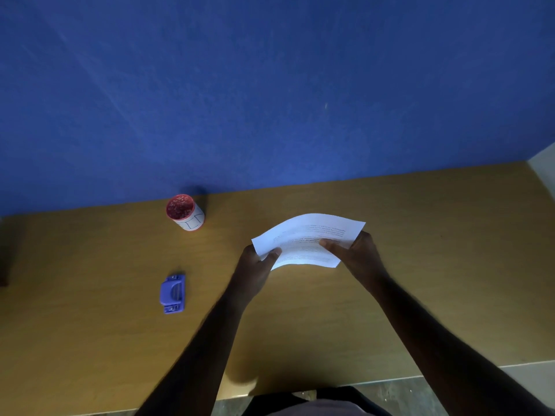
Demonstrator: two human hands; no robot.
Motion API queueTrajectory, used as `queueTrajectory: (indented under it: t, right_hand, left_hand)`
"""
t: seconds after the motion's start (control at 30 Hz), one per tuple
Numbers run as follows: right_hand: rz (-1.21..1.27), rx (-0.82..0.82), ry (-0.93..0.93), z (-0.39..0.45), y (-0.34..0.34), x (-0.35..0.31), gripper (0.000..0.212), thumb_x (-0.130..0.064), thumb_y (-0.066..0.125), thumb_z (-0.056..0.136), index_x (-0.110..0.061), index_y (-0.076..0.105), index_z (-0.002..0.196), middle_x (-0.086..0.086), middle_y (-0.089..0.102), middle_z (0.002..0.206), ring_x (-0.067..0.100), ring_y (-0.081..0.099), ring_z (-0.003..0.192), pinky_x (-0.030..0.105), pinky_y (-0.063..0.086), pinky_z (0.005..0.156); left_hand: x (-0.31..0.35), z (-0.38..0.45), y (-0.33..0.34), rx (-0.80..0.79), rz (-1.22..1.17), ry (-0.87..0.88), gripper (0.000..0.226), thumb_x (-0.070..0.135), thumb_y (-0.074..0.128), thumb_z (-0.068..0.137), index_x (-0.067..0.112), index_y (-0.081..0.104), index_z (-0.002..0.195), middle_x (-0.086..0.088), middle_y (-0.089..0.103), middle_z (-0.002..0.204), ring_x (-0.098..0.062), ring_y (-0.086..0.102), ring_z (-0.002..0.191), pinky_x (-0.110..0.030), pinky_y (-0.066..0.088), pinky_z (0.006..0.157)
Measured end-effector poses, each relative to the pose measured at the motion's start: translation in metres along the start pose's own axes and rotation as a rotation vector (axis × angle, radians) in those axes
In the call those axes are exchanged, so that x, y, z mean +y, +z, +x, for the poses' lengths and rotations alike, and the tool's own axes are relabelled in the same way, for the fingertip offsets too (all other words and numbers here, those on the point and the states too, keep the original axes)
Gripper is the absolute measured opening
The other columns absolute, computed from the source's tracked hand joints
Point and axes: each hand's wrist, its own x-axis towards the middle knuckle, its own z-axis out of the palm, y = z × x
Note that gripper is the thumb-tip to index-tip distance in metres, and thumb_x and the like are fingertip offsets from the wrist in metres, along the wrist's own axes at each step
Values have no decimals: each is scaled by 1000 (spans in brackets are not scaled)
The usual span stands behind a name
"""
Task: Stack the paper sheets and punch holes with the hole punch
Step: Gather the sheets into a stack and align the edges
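Observation:
White printed paper sheets (309, 238) are held a little above the wooden table (420, 280), bowed upward in the middle. My left hand (258, 265) pinches their left edge, thumb on top. My right hand (357, 253) grips the right edge, thumb lying across the print. A blue hole punch (172, 293) lies flat on the table well to the left of my left hand, untouched.
A white cup (185, 212) with a red inside stands at the back left, close to the blue wall (270, 85). The table's near edge runs just in front of my body, with floor visible at the lower right.

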Motion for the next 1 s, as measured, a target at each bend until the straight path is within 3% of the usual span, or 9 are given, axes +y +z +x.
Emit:
queueTrajectory:
  t: [0.1,0.3,0.43,0.57,0.8,0.9,1.0]
  right_hand:
    - [-12,-14,10,-1,0,1,23,-12,84,86,-28,75,98,-23,79,87,-3,75,82,11,52,68]
    - [-6,-10,-18,1,-3,-2,24,-12,83,86,-28,76,102,-18,80,95,-1,76,88,12,55,73]
    - [-117,-67,0,0,-3,6,25,-16,83,87,-34,74,102,-15,79,99,-3,74,91,13,55,77]
    - [-122,-57,4,-1,-5,5,24,-14,81,88,-27,75,107,-10,79,103,-5,73,91,8,53,76]
    - [-174,-38,-34,3,-12,-6,30,-20,83,87,-25,70,113,-24,73,100,-13,70,90,5,51,73]
    - [-126,0,-34,3,-16,-5,43,-25,87,83,-21,65,120,-14,76,112,-1,73,99,17,58,81]
    - [-101,68,-47,1,-18,-2,54,-27,89,80,-23,59,124,-16,70,119,-1,69,103,12,55,79]
  left_hand:
    - [-3,0,0,13,-5,-21,32,13,65,102,45,69,102,34,74,104,11,68,103,-34,54,102]
    - [1,-1,-3,24,-30,12,28,17,71,99,43,72,107,24,76,113,4,70,110,-30,54,103]
    - [-3,-2,-5,17,-12,-30,25,18,72,98,41,73,107,20,78,111,1,71,108,-41,55,105]
    - [1,-3,-5,-3,-40,-58,23,16,70,99,38,74,103,18,79,110,-2,73,105,-44,56,104]
    - [15,-7,-7,-1,-119,-28,22,16,70,100,34,73,110,15,78,115,-8,74,109,-45,57,103]
    - [23,-9,-8,5,-161,19,26,13,69,100,35,72,114,15,77,118,-8,73,112,-42,58,102]
    - [31,-10,-9,17,-252,67,31,10,68,100,29,69,125,8,76,126,-12,70,119,-40,56,105]
